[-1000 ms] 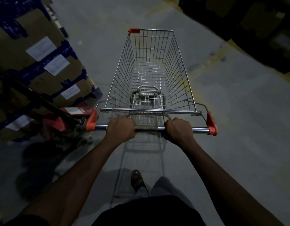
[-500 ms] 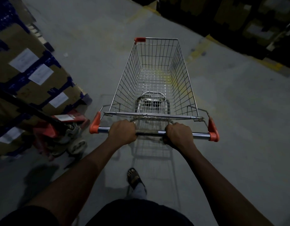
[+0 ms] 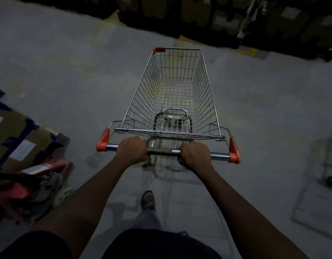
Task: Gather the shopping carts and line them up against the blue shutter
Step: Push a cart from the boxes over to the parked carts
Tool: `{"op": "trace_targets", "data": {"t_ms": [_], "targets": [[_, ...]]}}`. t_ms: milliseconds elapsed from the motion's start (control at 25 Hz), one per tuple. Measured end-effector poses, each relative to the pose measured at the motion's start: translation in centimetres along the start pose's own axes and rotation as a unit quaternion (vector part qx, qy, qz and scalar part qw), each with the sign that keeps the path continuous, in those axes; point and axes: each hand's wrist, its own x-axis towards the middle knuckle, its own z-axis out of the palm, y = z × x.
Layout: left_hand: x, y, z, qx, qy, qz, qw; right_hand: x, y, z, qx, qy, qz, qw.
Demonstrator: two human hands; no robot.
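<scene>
1. The person is pushing a silver wire-mesh shopping cart (image 3: 142, 94), which is sitting in the centre of the frame with its nose pointing toward the top. The blue shutter is not showing anywhere.
2. The left hand (image 3: 132, 150) and the right hand (image 3: 196, 156) are both wrapping their fingers tightly round the chrome tubular push bar (image 3: 218, 157), one on each side of its middle, knuckles up.
3. By my judgement, the step is wheeling this cart toward the line-up. Pushing evenly with both hands should be holding it straight, and leaning harder on one side should be swinging the nose.
4. A row of dark stacked cartons (image 3: 217, 21) is running across the top, near the cart's nose, so a turn is probably coming. Slowing first should be helping the wheels track.
5. Tan cardboard boxes with blue tape and white labels (image 3: 17, 135) and a red pallet jack (image 3: 55, 167) are standing at lower left, near the left arm, so that side is needing room.
6. A blurred wire frame (image 3: 329, 161) is showing at the right edge; I cannot tell whether it is another cart.
7. Thin rigid rods are forming a tapering open-grid basket, and the bar is looking smooth and glossy between rounded orange plastic end caps (image 3: 234, 149).
8. The grey concrete floor (image 3: 68, 71) is looking flat, matt and faintly mottled.
</scene>
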Motion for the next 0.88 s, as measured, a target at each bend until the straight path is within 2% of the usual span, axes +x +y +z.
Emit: {"op": "trace_targets", "data": {"t_ms": [240,440,880], "targets": [[5.0,3.7,-1.8,0.031,0.029,0.105,0.994,-1.2,4.1,-0.3,0.013,-0.008,0.104,0.995],[9.1,7.0,-3.9,0.058,0.056,0.217,0.973,-2.3,6.6,-0.7,0.041,-0.023,0.219,0.974],[12.2,15.7,-7.1,0.112,0.057,0.414,0.902,-8.4,8.6,0.1,0.083,-0.024,0.433,0.897]]}}
